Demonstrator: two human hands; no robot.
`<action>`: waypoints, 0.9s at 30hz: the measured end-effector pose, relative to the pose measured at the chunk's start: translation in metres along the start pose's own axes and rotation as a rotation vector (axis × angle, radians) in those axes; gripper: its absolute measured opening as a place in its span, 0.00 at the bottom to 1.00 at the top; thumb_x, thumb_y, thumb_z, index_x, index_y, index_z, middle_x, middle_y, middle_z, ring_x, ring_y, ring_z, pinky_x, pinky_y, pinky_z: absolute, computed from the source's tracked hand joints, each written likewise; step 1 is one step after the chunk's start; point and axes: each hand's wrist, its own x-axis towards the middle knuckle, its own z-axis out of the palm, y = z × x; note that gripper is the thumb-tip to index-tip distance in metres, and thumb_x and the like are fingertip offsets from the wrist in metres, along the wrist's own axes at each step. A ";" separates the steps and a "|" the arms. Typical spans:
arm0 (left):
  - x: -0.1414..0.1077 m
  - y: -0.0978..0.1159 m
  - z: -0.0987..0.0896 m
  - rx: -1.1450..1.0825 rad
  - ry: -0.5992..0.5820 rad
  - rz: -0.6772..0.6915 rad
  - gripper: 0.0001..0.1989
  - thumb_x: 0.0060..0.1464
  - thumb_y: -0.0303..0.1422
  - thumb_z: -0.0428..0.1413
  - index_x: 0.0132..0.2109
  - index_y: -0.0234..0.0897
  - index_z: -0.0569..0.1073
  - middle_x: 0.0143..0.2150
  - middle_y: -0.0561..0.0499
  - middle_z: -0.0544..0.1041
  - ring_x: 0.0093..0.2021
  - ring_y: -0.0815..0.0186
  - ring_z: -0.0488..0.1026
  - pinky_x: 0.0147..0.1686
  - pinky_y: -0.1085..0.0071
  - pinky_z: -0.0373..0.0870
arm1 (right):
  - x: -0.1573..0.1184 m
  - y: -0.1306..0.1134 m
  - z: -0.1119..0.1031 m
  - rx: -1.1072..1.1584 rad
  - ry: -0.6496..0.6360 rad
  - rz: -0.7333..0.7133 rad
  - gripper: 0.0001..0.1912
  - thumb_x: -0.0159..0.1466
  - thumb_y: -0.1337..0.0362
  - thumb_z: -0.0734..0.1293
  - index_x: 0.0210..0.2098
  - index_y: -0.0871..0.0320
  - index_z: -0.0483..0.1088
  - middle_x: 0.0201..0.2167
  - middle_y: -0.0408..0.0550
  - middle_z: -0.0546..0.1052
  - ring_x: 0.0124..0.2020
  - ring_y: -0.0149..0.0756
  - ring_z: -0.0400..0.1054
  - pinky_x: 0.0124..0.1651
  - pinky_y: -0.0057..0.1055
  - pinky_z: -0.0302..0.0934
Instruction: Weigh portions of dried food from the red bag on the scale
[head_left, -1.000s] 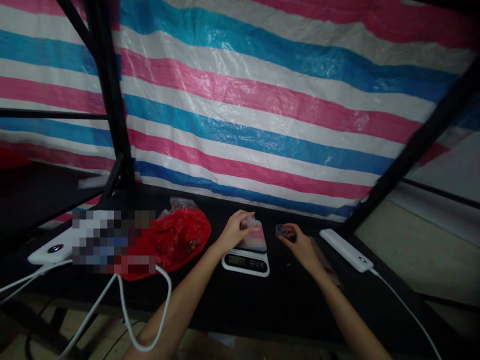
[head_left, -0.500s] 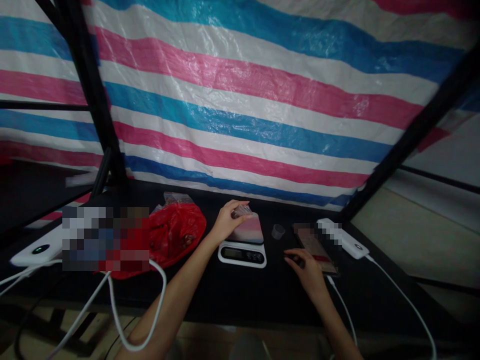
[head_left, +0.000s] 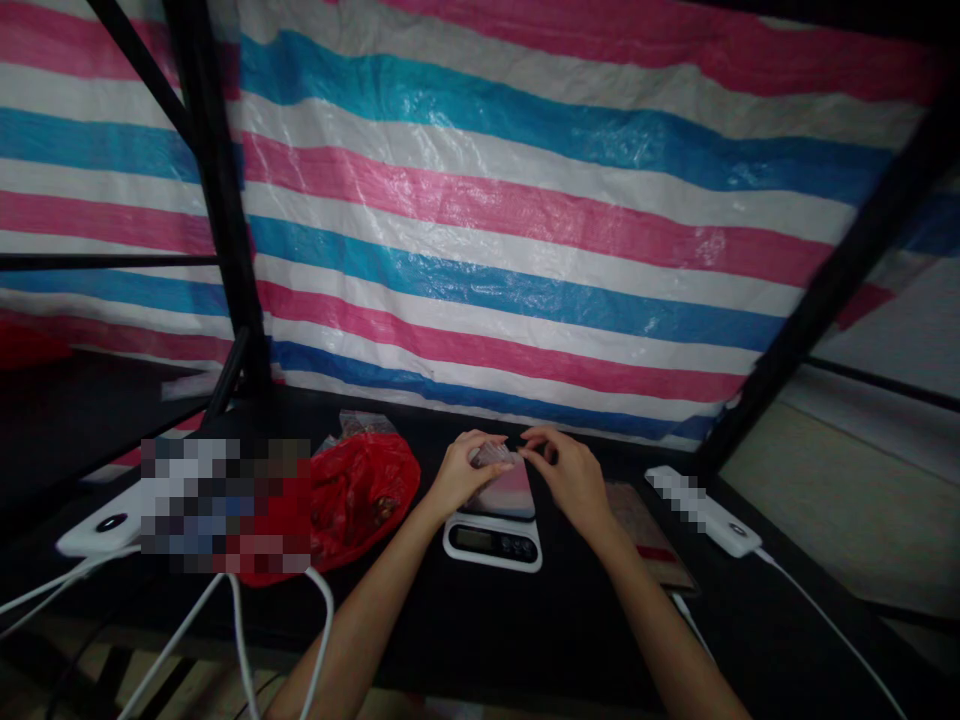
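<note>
At the lower centre of the frame, the left hand curls thumb and fingers around clear plastic, above or on the platform of the scale; contact is unclear. The right hand bends its fingertips close together at the plastic's right side; whether they pinch anything, I cannot tell. The plastic looks thin, so a light, steady left grip should avoid crushing it. The right fingertips do best working at its edge alone, with neither hand leaning on the platform.

Striped plastic sheeting suggests a makeshift workspace.
</note>
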 end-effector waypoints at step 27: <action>-0.003 0.005 -0.015 0.354 0.490 0.114 0.06 0.55 0.30 0.50 0.41 0.37 0.67 0.39 0.50 0.71 0.40 0.65 0.67 0.43 0.67 0.63 | -0.035 0.086 0.026 -0.140 0.339 0.330 0.17 0.60 0.56 0.56 0.42 0.57 0.68 0.37 0.50 0.72 0.36 0.40 0.63 0.38 0.33 0.54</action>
